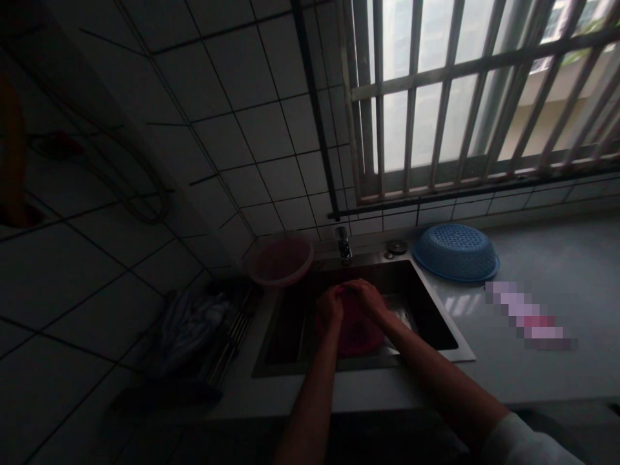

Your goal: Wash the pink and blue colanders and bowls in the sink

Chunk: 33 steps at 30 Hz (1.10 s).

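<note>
Both hands working on a pink bowl over the sink

Left hand (330, 305) and right hand (370, 298) are meeting over the steel sink (438, 316), both curled around the upper rim of a pink bowl (356, 332) that is sitting low in the basin, just below the faucet (343, 244). Fingers are closing on the rim rather than spreading, though the dim light is hiding the exact grip. No running water is showing, so the washing is looking mid-way at best: the bowl is not yet out of the basin. Another pink basin (279, 260) is resting at the sink's left corner, and a blue colander (456, 252) is lying upside down on the counter (557, 271) to the right.
</note>
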Each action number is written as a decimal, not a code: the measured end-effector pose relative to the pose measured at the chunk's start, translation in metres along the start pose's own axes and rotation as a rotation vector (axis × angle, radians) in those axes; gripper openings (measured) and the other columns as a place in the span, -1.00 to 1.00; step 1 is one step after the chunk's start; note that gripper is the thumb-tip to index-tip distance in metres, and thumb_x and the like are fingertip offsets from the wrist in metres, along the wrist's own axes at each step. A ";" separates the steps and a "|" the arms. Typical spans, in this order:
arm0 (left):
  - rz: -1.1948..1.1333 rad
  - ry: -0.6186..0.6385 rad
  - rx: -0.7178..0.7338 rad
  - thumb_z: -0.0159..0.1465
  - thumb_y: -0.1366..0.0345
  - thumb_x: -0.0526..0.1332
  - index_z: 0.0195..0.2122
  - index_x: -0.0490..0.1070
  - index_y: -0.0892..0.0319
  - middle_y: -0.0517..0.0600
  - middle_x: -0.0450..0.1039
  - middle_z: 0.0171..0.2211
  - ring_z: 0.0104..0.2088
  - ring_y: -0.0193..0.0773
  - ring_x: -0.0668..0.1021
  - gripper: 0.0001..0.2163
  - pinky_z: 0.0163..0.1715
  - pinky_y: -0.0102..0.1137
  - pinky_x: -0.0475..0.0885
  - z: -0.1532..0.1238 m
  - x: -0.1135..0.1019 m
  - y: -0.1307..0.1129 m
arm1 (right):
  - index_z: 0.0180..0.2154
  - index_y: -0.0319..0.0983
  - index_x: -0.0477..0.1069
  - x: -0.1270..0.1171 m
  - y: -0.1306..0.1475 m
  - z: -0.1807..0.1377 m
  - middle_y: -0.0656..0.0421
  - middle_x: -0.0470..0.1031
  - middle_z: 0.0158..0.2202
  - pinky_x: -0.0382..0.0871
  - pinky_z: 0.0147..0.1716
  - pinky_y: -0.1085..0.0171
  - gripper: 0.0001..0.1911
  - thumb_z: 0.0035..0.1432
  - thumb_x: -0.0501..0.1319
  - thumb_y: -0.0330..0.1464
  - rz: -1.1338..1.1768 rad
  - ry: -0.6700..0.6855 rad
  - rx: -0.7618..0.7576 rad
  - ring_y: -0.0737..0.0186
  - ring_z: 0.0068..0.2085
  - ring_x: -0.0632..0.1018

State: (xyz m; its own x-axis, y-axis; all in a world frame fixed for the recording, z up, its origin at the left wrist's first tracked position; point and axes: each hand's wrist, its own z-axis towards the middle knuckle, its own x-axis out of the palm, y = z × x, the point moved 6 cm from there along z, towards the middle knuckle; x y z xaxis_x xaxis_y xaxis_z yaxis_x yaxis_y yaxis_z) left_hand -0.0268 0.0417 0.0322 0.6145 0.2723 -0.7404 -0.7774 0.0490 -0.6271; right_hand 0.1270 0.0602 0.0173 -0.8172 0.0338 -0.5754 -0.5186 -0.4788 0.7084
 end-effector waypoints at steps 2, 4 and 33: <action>0.003 -0.049 -0.034 0.36 0.49 0.15 0.00 0.62 0.04 0.01 0.64 0.06 0.06 -0.23 0.63 -0.67 0.19 -0.34 0.40 0.000 -0.006 0.002 | 0.11 -0.09 0.59 -0.007 -0.007 0.000 0.15 0.63 0.11 0.41 0.22 0.18 -0.56 0.28 0.16 -0.47 0.010 -0.008 0.056 0.15 0.12 0.62; -0.006 -0.119 -0.100 0.36 0.51 0.13 0.04 0.61 0.09 0.06 0.63 0.08 0.08 -0.21 0.62 -0.65 0.19 -0.33 0.41 0.000 -0.013 0.007 | 0.13 -0.11 0.57 -0.019 -0.021 -0.001 0.11 0.63 0.11 0.47 0.15 0.17 -0.56 0.28 0.18 -0.46 0.017 -0.067 0.165 0.11 0.08 0.65; -0.028 -0.066 -0.053 0.34 0.51 0.14 0.02 0.62 0.06 0.03 0.64 0.06 0.06 -0.21 0.63 -0.64 0.19 -0.32 0.43 0.002 -0.006 0.008 | 0.11 -0.10 0.59 -0.011 -0.019 0.000 0.13 0.64 0.09 0.46 0.16 0.19 -0.53 0.25 0.13 -0.51 0.013 -0.082 0.126 0.13 0.07 0.65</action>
State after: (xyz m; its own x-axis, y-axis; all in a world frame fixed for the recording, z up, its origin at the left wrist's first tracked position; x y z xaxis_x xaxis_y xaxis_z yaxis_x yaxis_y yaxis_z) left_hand -0.0369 0.0423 0.0318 0.6246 0.3341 -0.7059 -0.7505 0.0068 -0.6609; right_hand 0.1464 0.0687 0.0100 -0.8390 0.1020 -0.5345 -0.5312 -0.3663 0.7640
